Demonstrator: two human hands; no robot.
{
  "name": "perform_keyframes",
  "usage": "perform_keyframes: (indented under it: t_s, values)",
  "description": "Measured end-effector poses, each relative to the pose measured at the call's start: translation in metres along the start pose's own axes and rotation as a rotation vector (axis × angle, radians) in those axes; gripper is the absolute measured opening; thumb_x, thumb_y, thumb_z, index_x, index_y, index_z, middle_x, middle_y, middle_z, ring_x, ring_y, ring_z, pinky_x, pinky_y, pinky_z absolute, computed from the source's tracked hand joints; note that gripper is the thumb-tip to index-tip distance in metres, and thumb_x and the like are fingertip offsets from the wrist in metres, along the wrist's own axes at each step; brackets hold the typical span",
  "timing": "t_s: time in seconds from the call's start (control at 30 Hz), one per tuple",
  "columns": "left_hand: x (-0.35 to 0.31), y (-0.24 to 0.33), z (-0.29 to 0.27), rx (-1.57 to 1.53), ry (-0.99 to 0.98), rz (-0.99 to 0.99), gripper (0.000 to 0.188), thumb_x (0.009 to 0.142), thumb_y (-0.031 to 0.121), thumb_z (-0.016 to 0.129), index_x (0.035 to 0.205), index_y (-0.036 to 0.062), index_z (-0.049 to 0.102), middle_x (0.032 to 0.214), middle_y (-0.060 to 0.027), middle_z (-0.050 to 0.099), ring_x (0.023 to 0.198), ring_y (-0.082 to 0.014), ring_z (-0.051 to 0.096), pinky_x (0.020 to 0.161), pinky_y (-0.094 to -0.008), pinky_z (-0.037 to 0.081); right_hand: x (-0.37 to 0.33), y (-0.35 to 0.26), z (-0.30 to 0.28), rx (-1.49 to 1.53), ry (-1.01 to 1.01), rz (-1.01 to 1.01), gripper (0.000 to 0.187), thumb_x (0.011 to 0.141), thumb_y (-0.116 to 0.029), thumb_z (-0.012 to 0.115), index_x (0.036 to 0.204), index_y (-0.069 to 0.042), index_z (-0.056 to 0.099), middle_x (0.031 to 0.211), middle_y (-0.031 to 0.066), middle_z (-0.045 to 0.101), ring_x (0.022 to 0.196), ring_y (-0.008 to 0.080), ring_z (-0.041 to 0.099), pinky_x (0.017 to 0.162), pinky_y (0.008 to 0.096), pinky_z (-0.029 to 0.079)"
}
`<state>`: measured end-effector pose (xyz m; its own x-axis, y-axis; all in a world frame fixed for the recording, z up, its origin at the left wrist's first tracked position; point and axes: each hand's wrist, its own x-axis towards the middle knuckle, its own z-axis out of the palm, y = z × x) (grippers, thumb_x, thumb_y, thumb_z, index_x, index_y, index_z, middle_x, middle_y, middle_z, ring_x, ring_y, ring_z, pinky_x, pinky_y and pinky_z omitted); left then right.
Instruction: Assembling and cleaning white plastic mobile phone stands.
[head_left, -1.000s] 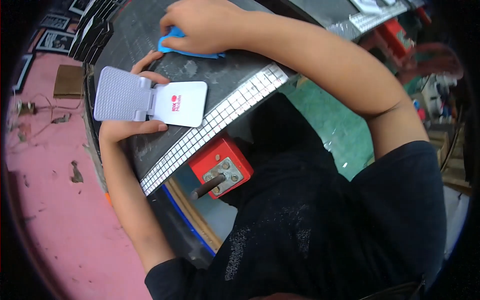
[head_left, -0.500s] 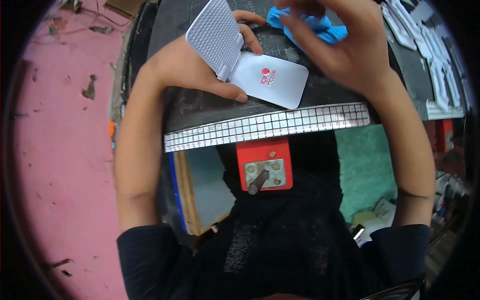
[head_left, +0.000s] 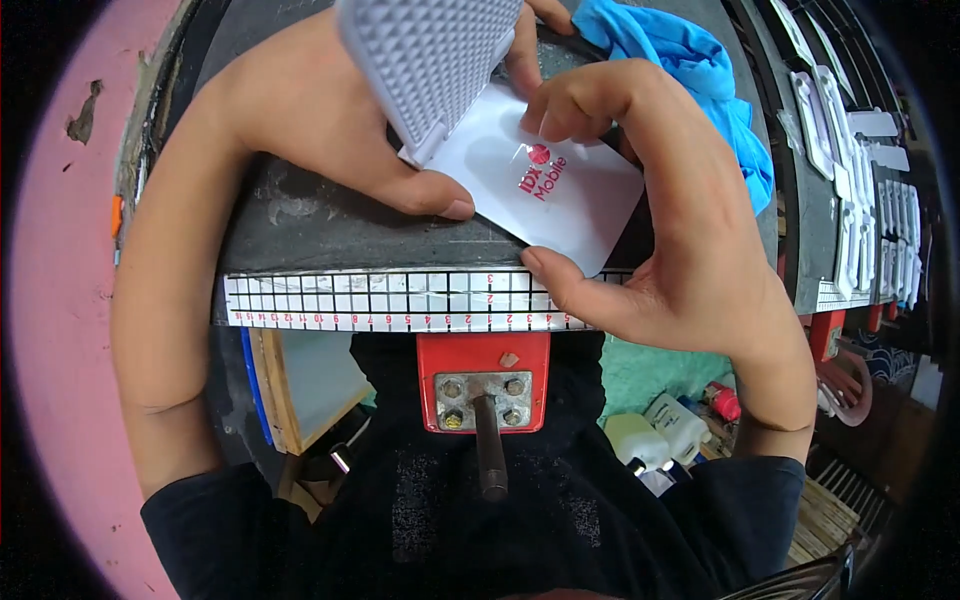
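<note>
A white hinged plastic stand [head_left: 600,195] rests over the dark work surface, its flat plate bearing a red print. Its other panel, a panel with a raised studded texture [head_left: 440,70], tilts up at the far left. My left hand [head_left: 310,110] is closed around the hinge end, thumb on the near edge and fingers at the far edge, partly hidden by the raised panel. Across the plate's right end arches my right hand [head_left: 690,200], thumb at the near edge and curled fingertips on the printed face near the far edge.
Behind my right hand lies a crumpled blue cloth [head_left: 690,60]. A ruler strip [head_left: 380,300] runs along the near edge, above a red bracket [head_left: 530,390] with a protruding metal rod [head_left: 490,455]. Several white plastic pieces [head_left: 850,200] lie at the right. Below stand plastic jugs [head_left: 680,430].
My right hand has come from the blue cloth down onto the stand's plate, its fingers now gripping it. The view has shifted closer, and the blue cloth shows more fully.
</note>
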<state>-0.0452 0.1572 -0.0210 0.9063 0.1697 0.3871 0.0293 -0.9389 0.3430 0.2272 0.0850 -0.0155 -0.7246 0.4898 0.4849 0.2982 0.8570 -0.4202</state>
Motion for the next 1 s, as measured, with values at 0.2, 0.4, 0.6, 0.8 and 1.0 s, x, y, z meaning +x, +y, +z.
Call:
perform_keyframes:
  t_s: [0.2,0.4,0.6,0.8,1.0]
  values:
    - [0.004,0.003,-0.006,-0.229,0.025,-0.172,0.072,0.067,0.037,0.099,0.125,0.0093,0.068,0.132,-0.0139,0.058,0.142,-0.0418,0.047,0.120,-0.0556,0.041,0.005,-0.008,-0.004,-0.058,-0.071,0.007,0.058,0.072,-0.006,0.084,0.122,0.001,0.057,0.112,0.0110,0.063,0.100,0.0260,0.064,0.090,0.0349,0.053]
    - [0.001,0.009,-0.002,-0.115,0.055,-0.178,0.071,0.065,0.035,0.099,0.122,0.0072,0.068,0.123,-0.0142,0.063,0.134,-0.0387,0.053,0.118,-0.0508,0.039,0.007,-0.006,-0.002,0.069,-0.111,0.113,0.065,0.072,-0.006,0.085,0.127,0.000,0.051,0.114,0.0084,0.058,0.093,0.0203,0.058,0.083,0.0318,0.050]
    - [-0.008,0.008,0.008,-0.239,0.106,-0.287,0.073,0.057,0.017,0.100,0.118,0.0097,0.062,0.153,-0.0191,0.051,0.135,-0.0337,0.060,0.110,-0.0486,0.054,0.006,-0.006,-0.001,0.015,-0.074,0.064,0.069,0.070,-0.011,0.088,0.128,-0.002,0.052,0.113,0.0074,0.058,0.089,0.0174,0.054,0.082,0.0300,0.048]
    - [-0.004,0.013,0.000,-0.247,0.155,-0.352,0.076,0.053,0.023,0.101,0.118,0.0087,0.064,0.151,-0.0194,0.052,0.128,-0.0333,0.063,0.107,-0.0482,0.055,0.018,-0.007,-0.016,0.195,-0.030,0.174,0.054,0.076,-0.008,0.087,0.122,0.000,0.062,0.110,0.0062,0.064,0.088,0.0144,0.056,0.078,0.0269,0.048]
    - [0.005,0.015,-0.007,-0.047,0.048,-0.175,0.070,0.067,0.041,0.096,0.120,0.0055,0.068,0.125,-0.0183,0.062,0.127,-0.0391,0.055,0.113,-0.0471,0.041,0.033,0.009,-0.026,-0.081,-0.225,0.197,0.011,0.087,0.004,0.078,0.097,0.003,0.074,0.098,0.0074,0.071,0.079,0.0141,0.067,0.070,0.0261,0.051]
